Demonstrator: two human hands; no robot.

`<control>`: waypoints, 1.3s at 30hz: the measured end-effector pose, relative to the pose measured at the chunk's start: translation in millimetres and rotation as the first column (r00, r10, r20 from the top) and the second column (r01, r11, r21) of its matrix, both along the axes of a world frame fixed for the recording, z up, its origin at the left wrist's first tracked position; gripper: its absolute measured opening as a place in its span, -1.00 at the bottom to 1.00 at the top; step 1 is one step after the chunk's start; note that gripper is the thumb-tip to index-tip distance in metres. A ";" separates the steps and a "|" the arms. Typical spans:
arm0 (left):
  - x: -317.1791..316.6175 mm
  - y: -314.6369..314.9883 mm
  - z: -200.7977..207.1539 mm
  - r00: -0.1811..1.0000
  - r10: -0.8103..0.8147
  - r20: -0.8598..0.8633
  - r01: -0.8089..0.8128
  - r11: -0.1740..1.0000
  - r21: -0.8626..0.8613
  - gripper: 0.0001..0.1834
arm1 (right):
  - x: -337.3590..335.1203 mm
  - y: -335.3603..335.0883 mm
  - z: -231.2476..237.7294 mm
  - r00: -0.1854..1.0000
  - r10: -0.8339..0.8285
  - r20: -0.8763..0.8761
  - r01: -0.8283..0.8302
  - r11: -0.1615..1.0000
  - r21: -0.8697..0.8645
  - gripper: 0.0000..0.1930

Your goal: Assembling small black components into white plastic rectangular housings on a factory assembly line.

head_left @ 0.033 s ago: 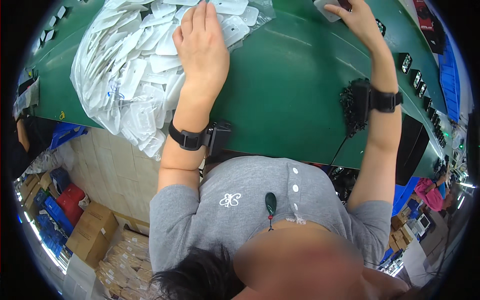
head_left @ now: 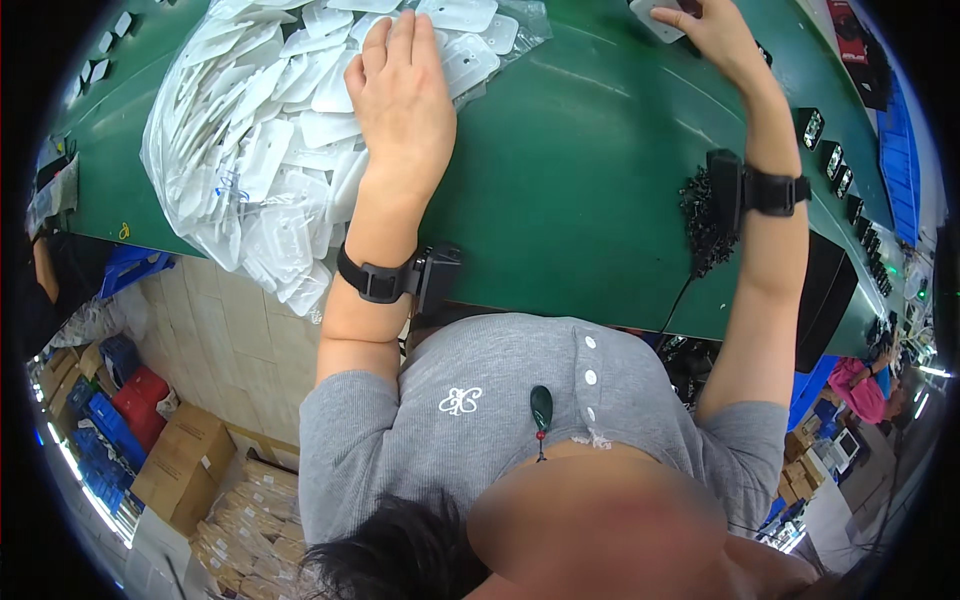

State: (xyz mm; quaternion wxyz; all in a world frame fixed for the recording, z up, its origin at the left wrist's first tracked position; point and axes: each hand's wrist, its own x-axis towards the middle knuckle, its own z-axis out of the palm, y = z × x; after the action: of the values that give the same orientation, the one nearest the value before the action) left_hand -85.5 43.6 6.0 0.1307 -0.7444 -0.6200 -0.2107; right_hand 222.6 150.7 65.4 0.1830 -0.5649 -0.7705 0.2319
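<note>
A heap of thin white rounded plastic plates point(head_left: 262, 150) lies in a clear plastic bag point(head_left: 205, 232) on the left of the green table point(head_left: 570, 190). My left hand point(head_left: 408, 115) rests over the heap's right side, fingers stretched out and lying nearly flat. Whether anything is under those fingers is hidden. At the upper right, my right hand point(head_left: 722, 38) grips a single white plate point(head_left: 656, 20) by its edge, thumb on top. Part of that hand runs close to the top of the picture.
A tangled bunch of small black parts point(head_left: 708, 225) lies inside my right forearm. Several black blocks with shiny faces point(head_left: 812, 127) line the table's right side, near a blue tray point(head_left: 898, 150). A cardboard box point(head_left: 187, 470) stands on the floor at lower left.
My right forearm and hand have shifted slightly, with the wrist strap a little lower and further right. My left hand has barely moved, and the heap looks the same.
</note>
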 end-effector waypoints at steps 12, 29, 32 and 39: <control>0.1 -7.6 16.6 0.998 0.002 0.060 0.003 0.997 -0.083 -0.59 | 18.9 52.8 -9.5 1.000 0.021 -0.012 -0.021 1.000 0.005 -0.68; 37.3 -21.3 25.8 0.762 -0.236 0.603 0.246 0.967 0.068 -0.84 | 23.1 -208.3 -18.1 0.963 -0.230 0.141 0.191 0.951 0.245 -0.90; 49.4 -31.9 19.2 0.594 -0.217 0.775 0.357 0.934 -0.011 -0.85 | 9.8 -221.1 -25.5 0.928 -0.355 0.113 0.313 0.908 0.280 -0.88; 65.6 -51.6 7.9 0.368 -0.211 0.906 0.680 0.726 -0.106 -0.79 | 0.2 -218.0 -36.4 0.905 -0.351 0.239 0.259 0.902 0.346 -0.89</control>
State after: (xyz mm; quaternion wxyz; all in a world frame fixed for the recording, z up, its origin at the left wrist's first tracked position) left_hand -19.9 -8.0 13.9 -0.4368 -0.6924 -0.3952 -0.4167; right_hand 222.8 -67.3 29.0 0.1855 -0.6725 -0.7164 -0.0091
